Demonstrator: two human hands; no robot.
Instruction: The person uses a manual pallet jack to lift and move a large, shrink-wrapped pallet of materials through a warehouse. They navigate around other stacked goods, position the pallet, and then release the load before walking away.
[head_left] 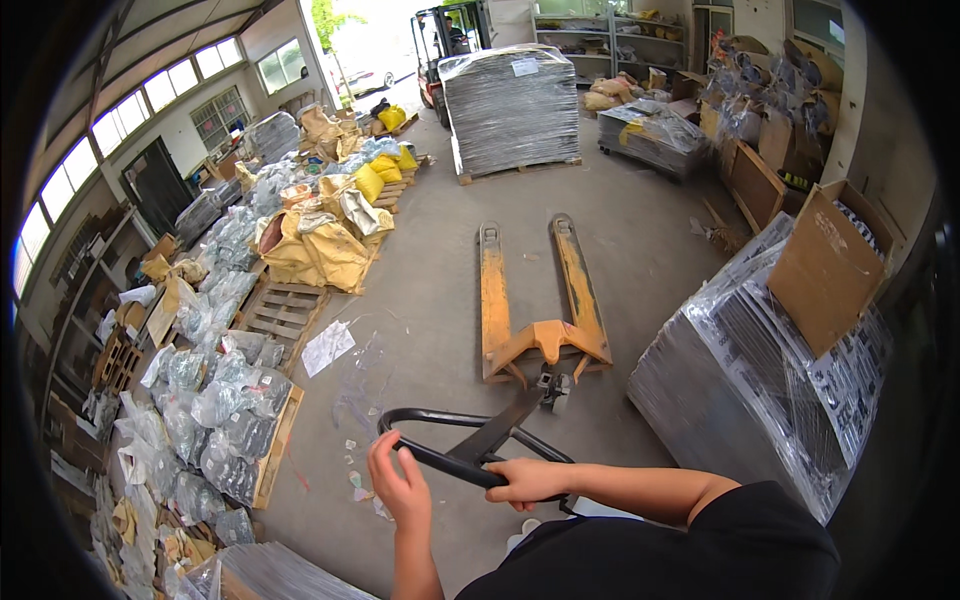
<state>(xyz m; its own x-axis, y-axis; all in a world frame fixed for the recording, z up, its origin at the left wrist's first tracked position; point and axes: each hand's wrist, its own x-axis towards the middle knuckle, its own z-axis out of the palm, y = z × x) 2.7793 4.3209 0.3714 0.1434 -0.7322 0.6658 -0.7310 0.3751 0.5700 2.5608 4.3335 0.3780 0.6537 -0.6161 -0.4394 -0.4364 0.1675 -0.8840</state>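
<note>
An orange pallet jack (545, 300) stands on the concrete floor ahead of me, forks pointing away and bare. Its black loop handle (440, 440) tilts back toward me. My left hand (397, 480) is wrapped around the left curve of the handle. Gripping the handle's near right side is my right hand (527, 480), with my forearm coming in from the right.
A wrapped stack of grey sheets (740, 380) with a cardboard box (830, 265) on top stands close on the right. Wooden pallets with clear bags (215, 400) and yellow sacks (320, 245) line the left. A wrapped pallet load (512, 105) and a forklift (450, 40) are far ahead.
</note>
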